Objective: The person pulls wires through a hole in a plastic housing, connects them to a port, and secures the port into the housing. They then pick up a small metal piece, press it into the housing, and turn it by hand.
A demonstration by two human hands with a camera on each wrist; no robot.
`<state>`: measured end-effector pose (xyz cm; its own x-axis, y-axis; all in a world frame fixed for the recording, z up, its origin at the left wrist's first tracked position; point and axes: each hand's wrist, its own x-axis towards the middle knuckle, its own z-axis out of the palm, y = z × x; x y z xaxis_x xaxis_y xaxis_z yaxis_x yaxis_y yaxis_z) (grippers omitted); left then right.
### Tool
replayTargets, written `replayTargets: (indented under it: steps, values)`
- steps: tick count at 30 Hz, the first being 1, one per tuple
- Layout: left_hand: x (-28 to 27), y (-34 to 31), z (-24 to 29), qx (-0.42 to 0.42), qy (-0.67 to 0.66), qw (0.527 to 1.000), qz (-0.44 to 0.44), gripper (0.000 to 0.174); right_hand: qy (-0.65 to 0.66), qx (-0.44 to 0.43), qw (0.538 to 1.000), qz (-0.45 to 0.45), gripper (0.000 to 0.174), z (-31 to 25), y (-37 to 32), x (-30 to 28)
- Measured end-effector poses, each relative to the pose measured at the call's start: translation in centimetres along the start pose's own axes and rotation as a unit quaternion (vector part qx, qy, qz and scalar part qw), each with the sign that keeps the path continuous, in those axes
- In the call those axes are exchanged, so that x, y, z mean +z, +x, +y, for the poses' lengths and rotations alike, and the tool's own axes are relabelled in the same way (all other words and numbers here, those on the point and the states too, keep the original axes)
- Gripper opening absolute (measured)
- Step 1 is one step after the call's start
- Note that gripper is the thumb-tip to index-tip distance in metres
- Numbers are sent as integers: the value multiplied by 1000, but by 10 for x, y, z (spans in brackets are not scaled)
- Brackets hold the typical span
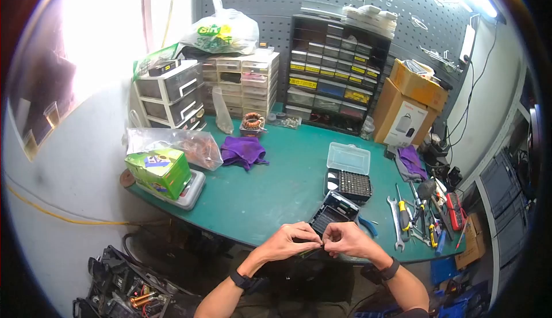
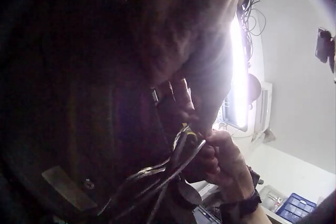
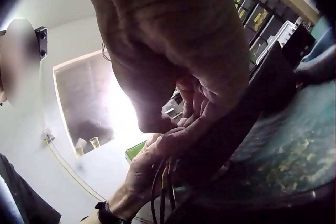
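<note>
At the front edge of the green table, my left hand [image 1: 292,241] and right hand [image 1: 352,240] meet fingertip to fingertip, pinching thin wires. The wires [image 2: 181,155] hang in a bundle, one partly yellow, in the left wrist view; the right wrist view shows dark wires [image 3: 161,190] below the fingers. What lies between the fingertips is hidden. Just behind the hands an open black case [image 1: 330,214] rests tilted on the table.
Behind the black case stands an open box of small bits [image 1: 354,184]. Blue-handled pliers [image 1: 368,226] lie right of the hands, then a wrench [image 1: 395,223], screwdriver [image 1: 403,217] and red meter [image 1: 455,211]. A green box [image 1: 158,174] and purple cloth [image 1: 244,152] are left.
</note>
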<state>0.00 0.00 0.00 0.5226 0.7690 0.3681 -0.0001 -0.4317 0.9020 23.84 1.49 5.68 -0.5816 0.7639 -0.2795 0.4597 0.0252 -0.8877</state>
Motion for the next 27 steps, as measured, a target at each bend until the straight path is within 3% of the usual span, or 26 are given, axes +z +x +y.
replayTargets:
  steps: [5,8,14,27]
  values:
    - [3,1,3,-15,-8,1000,10,16,1,-63,998,-16,18,-6,-10,-5]
    - [3,1,4,-24,-5,1000,8,16,-52,-62,996,-43,20,-15,-15,-10]
    - [2,1,3,-7,3,1000,-1,16,4,-60,996,-65,23,-8,-9,-14]
    - [2,1,-4,-2,4,1000,-4,17,-9,-47,998,-39,17,3,0,-9]
